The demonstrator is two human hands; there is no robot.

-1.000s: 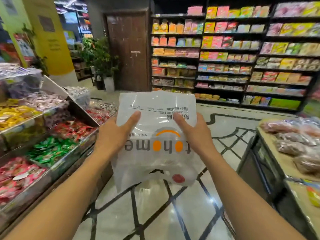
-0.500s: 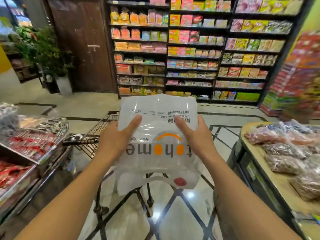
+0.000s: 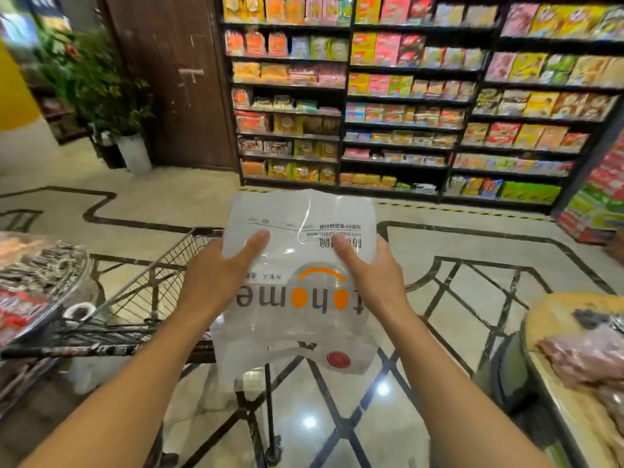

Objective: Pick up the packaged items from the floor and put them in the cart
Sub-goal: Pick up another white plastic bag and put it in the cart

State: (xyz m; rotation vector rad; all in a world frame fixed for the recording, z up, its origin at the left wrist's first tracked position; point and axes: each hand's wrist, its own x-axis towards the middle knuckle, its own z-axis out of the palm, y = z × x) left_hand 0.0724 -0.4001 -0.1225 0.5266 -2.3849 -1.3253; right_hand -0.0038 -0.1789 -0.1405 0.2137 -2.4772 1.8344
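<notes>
Package point(image 3: 300, 265) held between both hands, above cart point(image 3: 162, 275); cart left of it, shelves point(image 3: 405, 96) behind

one head-worn wide-angle view, looking forward and down from standing height. near, at the bottom, both forearms reach in from the lower corners; the patterned floor point(image 3: 456, 332) fills the middle; far ahead stand stocked shelves point(image 3: 405, 96), bowed by the lens. edges left and right blur. no second view.
</notes>
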